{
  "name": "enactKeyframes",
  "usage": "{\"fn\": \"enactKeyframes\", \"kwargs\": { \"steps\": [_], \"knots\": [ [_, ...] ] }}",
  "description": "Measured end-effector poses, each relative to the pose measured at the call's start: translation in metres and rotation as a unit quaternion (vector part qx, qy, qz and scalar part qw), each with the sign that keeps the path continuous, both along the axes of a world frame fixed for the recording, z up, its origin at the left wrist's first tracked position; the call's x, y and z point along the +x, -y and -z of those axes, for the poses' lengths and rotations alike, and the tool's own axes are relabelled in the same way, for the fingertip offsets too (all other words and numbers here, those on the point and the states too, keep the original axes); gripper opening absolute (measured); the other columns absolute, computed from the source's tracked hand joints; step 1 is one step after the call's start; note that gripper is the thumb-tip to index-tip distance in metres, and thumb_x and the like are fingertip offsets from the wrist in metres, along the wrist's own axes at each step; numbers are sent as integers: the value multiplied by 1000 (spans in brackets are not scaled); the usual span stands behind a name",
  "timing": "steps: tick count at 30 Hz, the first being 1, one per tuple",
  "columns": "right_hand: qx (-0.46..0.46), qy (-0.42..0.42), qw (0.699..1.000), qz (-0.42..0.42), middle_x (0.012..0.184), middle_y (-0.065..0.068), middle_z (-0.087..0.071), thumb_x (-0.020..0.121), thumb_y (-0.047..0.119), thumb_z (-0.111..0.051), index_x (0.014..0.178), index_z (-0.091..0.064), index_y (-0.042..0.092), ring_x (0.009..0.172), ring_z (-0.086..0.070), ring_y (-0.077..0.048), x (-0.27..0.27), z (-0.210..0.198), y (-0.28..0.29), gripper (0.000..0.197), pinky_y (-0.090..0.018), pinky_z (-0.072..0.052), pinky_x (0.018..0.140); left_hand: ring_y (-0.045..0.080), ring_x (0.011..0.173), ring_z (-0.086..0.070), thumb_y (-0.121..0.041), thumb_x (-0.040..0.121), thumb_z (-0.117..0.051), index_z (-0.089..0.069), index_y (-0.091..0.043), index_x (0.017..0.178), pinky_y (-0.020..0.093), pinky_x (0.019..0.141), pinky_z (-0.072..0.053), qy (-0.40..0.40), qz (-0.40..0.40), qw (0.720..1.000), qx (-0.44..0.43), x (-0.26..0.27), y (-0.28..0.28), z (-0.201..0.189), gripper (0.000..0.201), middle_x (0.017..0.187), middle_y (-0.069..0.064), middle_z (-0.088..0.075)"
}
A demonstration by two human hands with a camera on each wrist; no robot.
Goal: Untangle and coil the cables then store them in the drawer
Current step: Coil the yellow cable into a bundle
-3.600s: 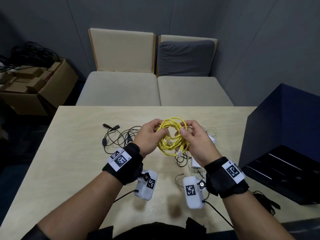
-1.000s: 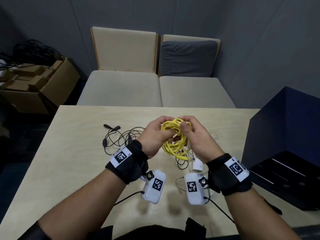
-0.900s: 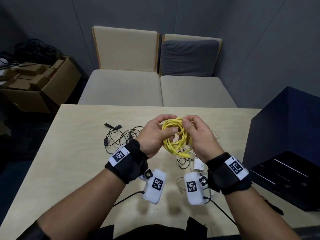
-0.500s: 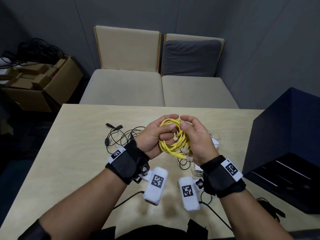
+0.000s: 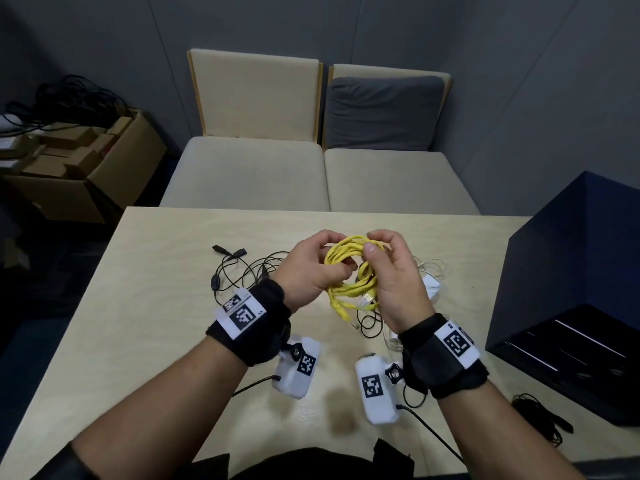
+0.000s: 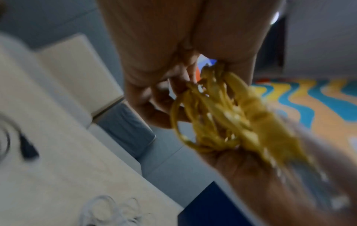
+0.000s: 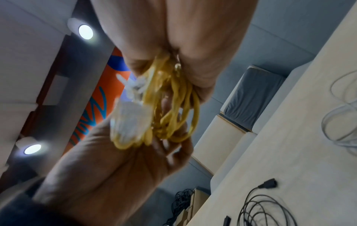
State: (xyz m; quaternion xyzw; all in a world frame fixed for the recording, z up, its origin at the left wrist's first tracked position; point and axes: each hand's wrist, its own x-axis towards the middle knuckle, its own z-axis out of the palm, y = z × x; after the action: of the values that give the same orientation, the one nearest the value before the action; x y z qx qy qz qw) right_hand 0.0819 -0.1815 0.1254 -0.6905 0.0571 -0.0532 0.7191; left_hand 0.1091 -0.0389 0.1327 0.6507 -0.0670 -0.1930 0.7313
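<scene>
**Both hands on the yellow coil above the tabletop**

The yellow cable [image 5: 351, 271] sits bunched in a loose coil, held in the air over the middle of the tabletop [image 5: 145, 341]; the left hand [image 5: 311, 268] grips it from the nine o'clock side, fingers curled over the top strands and thumb pressing in; the right hand [image 5: 391, 271] clasps the three o'clock side, thumb on the upper loops, fingers wrapped behind; a clear plug end [image 5: 365, 301] dangles at six o'clock of the bundle, and a yellow-booted end [image 5: 341, 311] pokes out beside it; on the tabletop, a thin black cable [image 5: 239, 271] sprawls at nine o'clock of the hands; a white charger [image 5: 431, 289] with its thin white lead lies at three o'clock, partly hidden by the right hand; the dark blue drawer unit [image 5: 568, 271] stands at the tabletop's right edge, its open drawer [image 5: 568, 351] at four o'clock.
</scene>
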Motion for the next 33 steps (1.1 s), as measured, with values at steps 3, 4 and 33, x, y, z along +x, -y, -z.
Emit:
{"fn": "enactKeyframes", "kwargs": {
  "steps": [3,4,33],
  "knots": [
    [-84,37,995,29,79,-1,-63,91,27,-54,93,-61,20,68,-57,-11,0,1,2,9,-33,-48,65,12,62,-62,9,83,-61,-56,-11,104,23,60,-51,51,-42,998,17,-7,3,2,29,80,4,-64],
    [-108,45,992,38,74,2,-62,95,21,-53,90,-60,18,64,-55,-7,0,1,2,9,-29,-47,63,11,60,-62,9,84,-59,-56,-13,104,22,58,-51,60,-55,997,14,-9,5,2,30,81,6,-63],
    [-217,33,974,47,73,7,-62,96,29,-54,88,-61,17,64,-52,-7,6,-10,7,17,-27,-44,60,14,72,-61,-20,71,-74,-56,-16,103,28,68,-51,47,-10,998,34,0,-5,0,37,83,1,-64]
  ]
}}
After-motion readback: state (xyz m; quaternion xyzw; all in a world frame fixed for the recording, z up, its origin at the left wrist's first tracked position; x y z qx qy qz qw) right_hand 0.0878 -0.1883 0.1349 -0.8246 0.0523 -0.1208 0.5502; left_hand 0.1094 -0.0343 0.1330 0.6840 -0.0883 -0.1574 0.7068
